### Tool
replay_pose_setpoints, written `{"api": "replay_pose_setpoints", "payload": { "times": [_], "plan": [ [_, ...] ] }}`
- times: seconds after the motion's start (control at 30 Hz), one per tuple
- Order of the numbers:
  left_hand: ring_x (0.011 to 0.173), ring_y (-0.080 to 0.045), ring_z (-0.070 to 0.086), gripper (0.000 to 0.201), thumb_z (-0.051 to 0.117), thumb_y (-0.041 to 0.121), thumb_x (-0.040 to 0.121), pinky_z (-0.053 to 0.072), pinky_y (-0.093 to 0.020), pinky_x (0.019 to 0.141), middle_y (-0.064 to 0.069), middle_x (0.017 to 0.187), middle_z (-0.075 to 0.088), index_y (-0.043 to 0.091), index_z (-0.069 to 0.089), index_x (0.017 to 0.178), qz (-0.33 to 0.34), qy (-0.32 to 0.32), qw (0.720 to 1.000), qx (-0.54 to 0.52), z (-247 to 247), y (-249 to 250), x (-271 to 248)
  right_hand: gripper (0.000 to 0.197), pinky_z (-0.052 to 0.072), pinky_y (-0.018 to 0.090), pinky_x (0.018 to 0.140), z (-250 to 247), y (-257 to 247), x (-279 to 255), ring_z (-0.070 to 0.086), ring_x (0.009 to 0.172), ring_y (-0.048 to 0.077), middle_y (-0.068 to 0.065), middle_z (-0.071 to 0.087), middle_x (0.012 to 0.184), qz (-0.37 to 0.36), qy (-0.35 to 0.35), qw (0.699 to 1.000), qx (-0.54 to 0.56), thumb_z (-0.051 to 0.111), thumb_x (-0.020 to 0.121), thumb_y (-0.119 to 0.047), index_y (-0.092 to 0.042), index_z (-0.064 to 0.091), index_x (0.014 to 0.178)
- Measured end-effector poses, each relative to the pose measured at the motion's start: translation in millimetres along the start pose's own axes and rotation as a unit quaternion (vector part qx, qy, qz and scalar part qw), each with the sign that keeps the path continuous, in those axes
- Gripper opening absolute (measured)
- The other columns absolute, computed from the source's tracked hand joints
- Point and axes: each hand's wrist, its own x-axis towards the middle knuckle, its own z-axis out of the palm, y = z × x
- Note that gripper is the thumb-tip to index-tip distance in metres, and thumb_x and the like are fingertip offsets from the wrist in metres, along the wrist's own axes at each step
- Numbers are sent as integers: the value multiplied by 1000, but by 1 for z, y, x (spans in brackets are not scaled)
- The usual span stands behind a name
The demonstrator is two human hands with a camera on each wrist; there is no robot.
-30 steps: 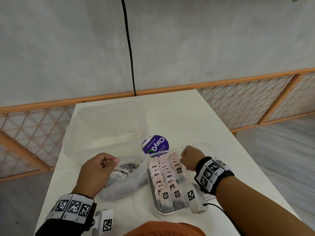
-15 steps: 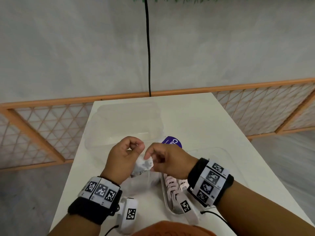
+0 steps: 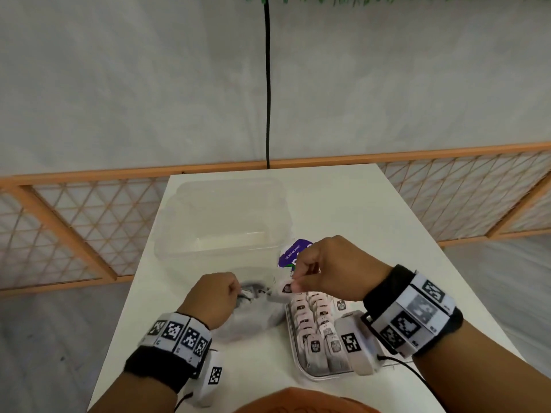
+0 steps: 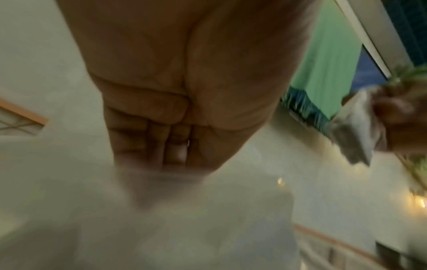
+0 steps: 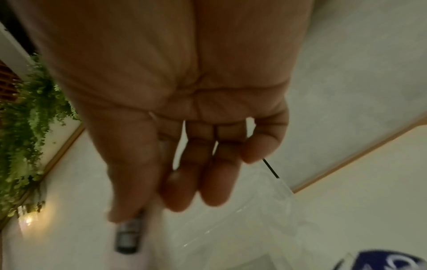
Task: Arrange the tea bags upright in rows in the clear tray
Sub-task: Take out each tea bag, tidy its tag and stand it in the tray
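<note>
- My right hand (image 3: 328, 268) is pinching one tea bag (image 3: 281, 290) by its tag end, thumb against fingertips, just above the far end of the clear tray (image 3: 301, 365).
- Half a second ago both my hands were meeting on this bag in front of me; now they are apart, and the right one alone is carrying it toward the tray.
- My left hand (image 3: 213, 296) is dropping back into the soft plastic bag (image 3: 253, 317) of loose tea bags, fingers curled; I cannot tell whether it is gripping anything.
- The rows of tea bags (image 3: 313, 320) are standing upright in the tray, filling its left part.
- The tray is sitting on the white worktop (image 3: 343, 204), right of the plastic bag.
- A large clear tub (image 3: 226, 222) and a purple-labelled lid (image 3: 293, 251) are lying beyond my hands.
</note>
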Motion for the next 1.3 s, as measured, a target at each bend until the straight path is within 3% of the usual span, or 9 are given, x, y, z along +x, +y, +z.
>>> {"api": "replay_pose_setpoints", "payload": {
  "times": [0.17,0.27,0.4,0.57,0.77,0.97,1.13,1.23,1.3],
  "plan": [
    [101,-20,60,27,49,18,88,45,-25,79,0,108,66,25,63,111,15,3,998,57,23,6,6,16,37,9,59,12,5,-2,55,65,3,-8,67,76,-6,8,999,-31,70,83,-34,-19,69,78],
    [95,-14,61,33,49,13,88,41,-17,70,7,102,67,32,62,110,18,-17,997,69,31,5,12,16,37,9,58,18,5,-6,54,63,0,-12,59,63,-11,-6,1000,-17,70,84,-33,-24,64,72],
    [97,-20,59,16,51,30,94,39,-26,70,2,100,58,23,62,103,16,16,990,138,28,8,12,18,38,11,59,22,10,-11,53,62,1,-13,56,61,1,-1,1000,6,68,85,-33,-32,58,70],
    [75,-19,52,32,54,46,91,35,-28,62,2,80,48,19,50,74,59,75,995,3,6,17,-2,23,36,13,58,17,17,-11,51,61,-1,-17,56,62,25,46,997,64,66,87,-23,-34,50,73],
    [42,-8,45,20,64,15,89,39,-20,47,8,51,53,14,55,71,13,32,954,-299,-27,18,-10,20,39,9,60,11,12,-8,50,56,-1,-16,60,61,49,42,978,198,71,84,-14,-28,63,72],
    [47,-6,39,10,75,12,80,36,-16,49,11,50,45,20,71,76,28,108,911,-398,-41,17,-18,12,39,16,63,4,10,-12,49,63,8,3,59,70,43,35,960,273,68,85,-12,-9,63,75],
    [68,-22,68,16,60,15,89,49,-23,60,-3,79,74,6,73,85,134,93,872,-461,-59,31,-35,11,41,25,68,0,9,-15,52,67,12,16,63,76,27,49,959,278,67,81,-19,-13,63,74],
    [70,-9,66,20,63,35,80,49,-14,65,-3,79,74,20,76,80,172,171,857,-455,-63,39,-42,10,44,29,70,-1,3,-17,56,70,17,19,63,77,3,49,943,329,67,80,-22,-15,64,74],
    [71,-8,68,9,76,17,77,52,-15,69,1,78,74,26,74,77,187,207,844,-459,-63,45,-42,8,47,34,70,-3,-3,-16,56,72,22,18,65,82,-8,54,930,365,68,77,-25,-17,67,75]
  ]
}}
